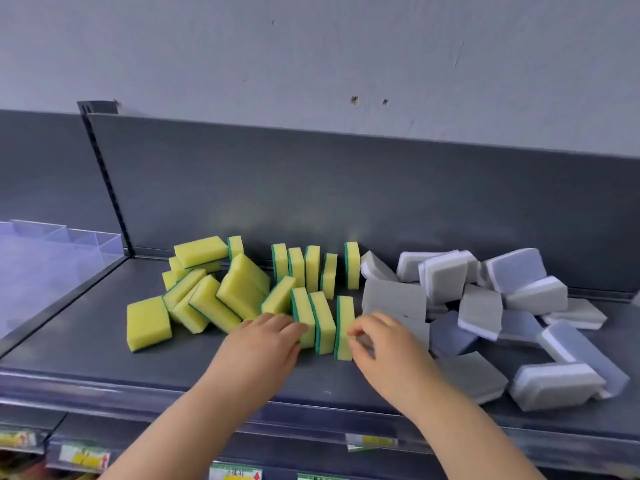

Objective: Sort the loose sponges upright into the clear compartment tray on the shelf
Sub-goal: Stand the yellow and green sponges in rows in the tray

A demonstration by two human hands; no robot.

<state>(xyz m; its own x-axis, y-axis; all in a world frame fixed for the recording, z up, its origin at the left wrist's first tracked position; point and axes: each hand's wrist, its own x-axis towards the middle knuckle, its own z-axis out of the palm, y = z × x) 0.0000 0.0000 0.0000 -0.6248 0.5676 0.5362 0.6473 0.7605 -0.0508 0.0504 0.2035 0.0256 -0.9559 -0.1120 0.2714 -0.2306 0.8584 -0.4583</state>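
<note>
Yellow-and-green sponges lie in a loose pile [207, 292] at mid-left of the dark shelf [86, 355]. Several stand upright in a back row [313, 268], and three stand upright in a front row [323, 323]. My left hand [266, 344] touches the left end of that front row with its fingertips against the leftmost sponge [304, 315]. My right hand [377, 344] is at the row's right end, its curled fingers pinching the rightmost sponge [344, 327]. A clear compartment tray [59, 251] stands at the far left with nothing visible in it.
Grey, white and blue-grey sponges [485, 306] are heaped on the right half of the shelf. A dark back panel [346, 188] rises behind everything. The shelf's front lip [173, 400] carries price labels below. A slotted upright [104, 174] separates the tray's bay from this one.
</note>
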